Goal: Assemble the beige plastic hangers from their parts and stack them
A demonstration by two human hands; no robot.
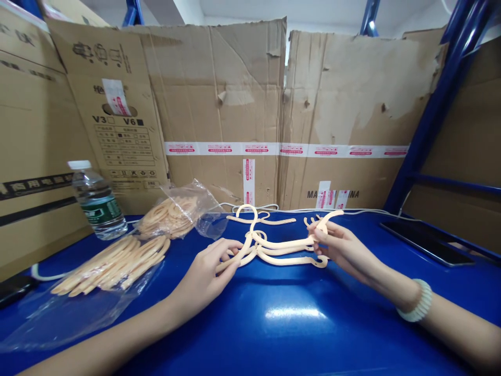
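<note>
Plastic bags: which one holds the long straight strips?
The flat front-left bag; the puffed bag beside the water bottle holds curved ring pieces.

The left cardboard box (117,104) bears "V3" and "V6" beside small checkboxes — the V6 one is filled. The right cardboard box (352,172) shows "MA" and "INA" — stickers (326,198) cover the middle letters.

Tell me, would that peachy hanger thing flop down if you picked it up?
Probably not. The hanger spans between the left hand and the right hand without sagging, so it seems stiff. Its arms are thin, so it is likely light. Its hooks might snag the loose pieces behind it.
</note>
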